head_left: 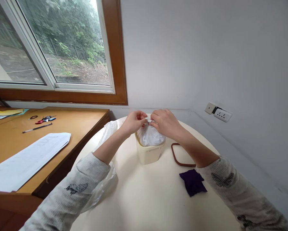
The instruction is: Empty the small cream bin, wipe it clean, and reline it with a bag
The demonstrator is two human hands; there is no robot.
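Note:
A cream plastic bin [149, 154] stands upright on the round table, with a white plastic bag [151, 136] filling its mouth. Above the bin's far side, my left hand [135, 122] pinches the gathered top of this bag between thumb and fingers. My right hand [165, 121] grips the same gathered part from the right, its fingers closed and partly hidden behind the knuckles. The two hands are close together, with a bit of twisted white plastic showing between them. A brown rectangular frame [174, 155] lies right of the bin, partly covered by my right forearm.
On the round cream table [144, 199] lie a dark purple cloth [193, 182] and, under my left arm, another translucent plastic bag [110, 183]. A wooden desk [86, 120] at left holds papers [35, 157], a pen [37, 128] and keys [46, 119]. Behind are a wall and a window.

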